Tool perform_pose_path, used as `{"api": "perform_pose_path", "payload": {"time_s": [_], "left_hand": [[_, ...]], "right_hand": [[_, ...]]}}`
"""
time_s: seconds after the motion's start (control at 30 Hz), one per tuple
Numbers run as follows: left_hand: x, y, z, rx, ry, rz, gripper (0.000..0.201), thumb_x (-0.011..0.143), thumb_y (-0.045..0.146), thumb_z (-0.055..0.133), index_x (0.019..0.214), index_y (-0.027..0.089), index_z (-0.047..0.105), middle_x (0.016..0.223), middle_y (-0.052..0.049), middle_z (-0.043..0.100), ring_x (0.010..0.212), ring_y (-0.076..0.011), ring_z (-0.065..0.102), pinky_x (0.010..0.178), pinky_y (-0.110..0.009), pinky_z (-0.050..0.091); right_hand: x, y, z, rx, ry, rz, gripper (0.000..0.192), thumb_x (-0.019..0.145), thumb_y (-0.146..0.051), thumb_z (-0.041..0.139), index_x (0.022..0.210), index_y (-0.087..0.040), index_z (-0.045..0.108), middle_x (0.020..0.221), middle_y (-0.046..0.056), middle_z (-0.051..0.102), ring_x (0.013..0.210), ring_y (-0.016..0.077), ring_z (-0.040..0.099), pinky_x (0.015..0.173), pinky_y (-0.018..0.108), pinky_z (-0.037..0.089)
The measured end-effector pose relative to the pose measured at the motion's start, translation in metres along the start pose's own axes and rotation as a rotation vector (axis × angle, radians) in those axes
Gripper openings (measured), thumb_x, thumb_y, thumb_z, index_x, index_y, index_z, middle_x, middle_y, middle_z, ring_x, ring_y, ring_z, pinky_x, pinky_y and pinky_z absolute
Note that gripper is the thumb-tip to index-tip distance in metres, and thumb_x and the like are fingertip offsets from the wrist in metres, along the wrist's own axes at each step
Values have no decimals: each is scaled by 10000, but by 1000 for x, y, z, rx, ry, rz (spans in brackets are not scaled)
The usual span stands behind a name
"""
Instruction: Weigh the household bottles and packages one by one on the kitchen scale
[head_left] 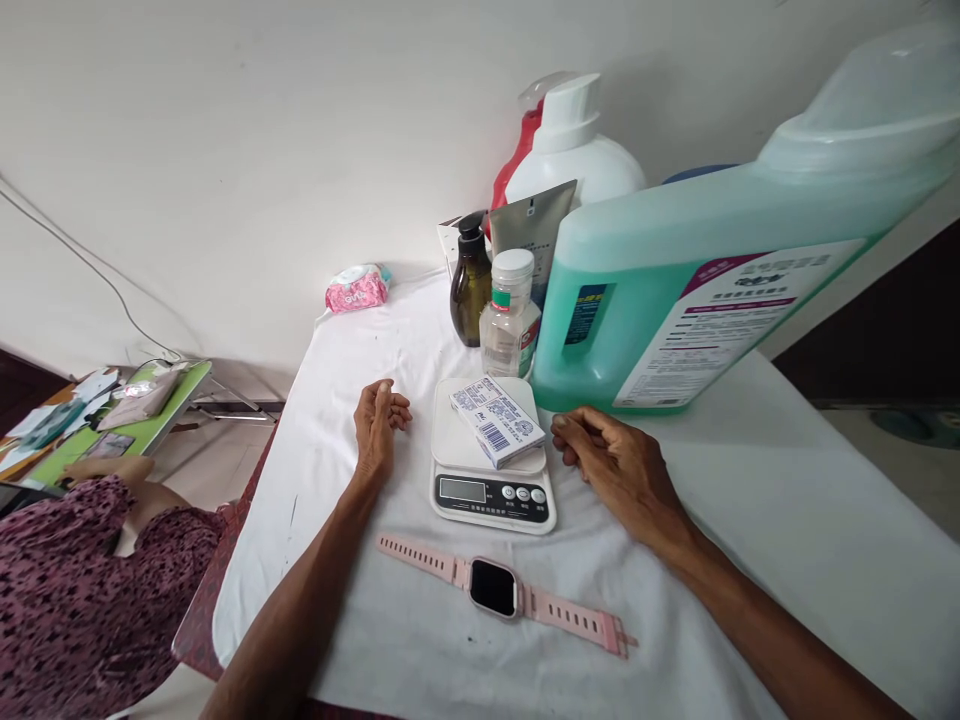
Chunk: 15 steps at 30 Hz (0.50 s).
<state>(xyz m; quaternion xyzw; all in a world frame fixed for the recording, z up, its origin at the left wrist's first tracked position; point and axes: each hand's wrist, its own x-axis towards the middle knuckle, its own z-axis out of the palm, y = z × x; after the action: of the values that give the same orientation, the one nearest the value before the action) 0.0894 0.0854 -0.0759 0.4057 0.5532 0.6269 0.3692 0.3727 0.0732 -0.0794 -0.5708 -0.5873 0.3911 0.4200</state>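
Note:
A small white kitchen scale (491, 490) stands on the white cloth in front of me. A white and blue box (497, 419) with a barcode lies on its platform. My left hand (379, 425) rests on the cloth just left of the scale, fingers loosely curled and holding nothing. My right hand (611, 455) rests just right of the scale, fingers bent, with nothing in it. A pink smartwatch (499, 590) lies flat on the cloth, nearer to me than the scale.
Behind the scale stand a clear small bottle (510, 320), a dark pump bottle (470, 285), a grey tube (534, 235), a white jug (574, 150) and a large green detergent jug (697, 270). A pink wipes pack (356, 288) lies far left. A person in a patterned sleeve (75, 580) sits at left by a green table (120, 415).

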Motion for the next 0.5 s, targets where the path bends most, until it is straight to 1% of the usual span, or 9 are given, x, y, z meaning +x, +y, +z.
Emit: {"api": "perform_pose_path", "payload": {"time_s": [0.17, 0.4, 0.47, 0.5], "left_hand": [[-2, 5, 2, 27, -16, -1, 517, 946, 665, 643, 1110, 176, 598, 811, -14, 659, 605, -114, 584, 567, -256, 441], [-2, 4, 2, 129, -57, 24, 499, 978, 654, 589, 1137, 181, 582, 841, -24, 649, 646, -136, 601, 591, -282, 457], [-5, 7, 2, 199, -73, 68, 526, 971, 663, 591, 1190, 185, 575, 918, -48, 670, 729, -164, 639, 651, -311, 494], [-8, 10, 2, 254, -95, 108, 557, 957, 669, 610, 1239, 190, 567, 1001, -72, 687, 826, -191, 672, 721, -340, 524]], "right_hand": [[-1, -4, -1, -9, 3, -6, 419, 928, -602, 566, 729, -238, 619, 637, 30, 665, 563, 176, 591, 536, 290, 437], [-1, -2, -1, 5, 4, -10, 425, 935, -603, 576, 727, -236, 622, 626, 27, 661, 555, 172, 580, 521, 283, 427], [-1, -1, -1, 16, 8, -9, 446, 934, -629, 577, 731, -234, 622, 636, 27, 664, 557, 170, 576, 528, 283, 430], [-1, 0, -1, 21, 8, -12, 455, 932, -641, 580, 735, -233, 624, 641, 27, 665, 559, 169, 576, 533, 283, 432]]}}
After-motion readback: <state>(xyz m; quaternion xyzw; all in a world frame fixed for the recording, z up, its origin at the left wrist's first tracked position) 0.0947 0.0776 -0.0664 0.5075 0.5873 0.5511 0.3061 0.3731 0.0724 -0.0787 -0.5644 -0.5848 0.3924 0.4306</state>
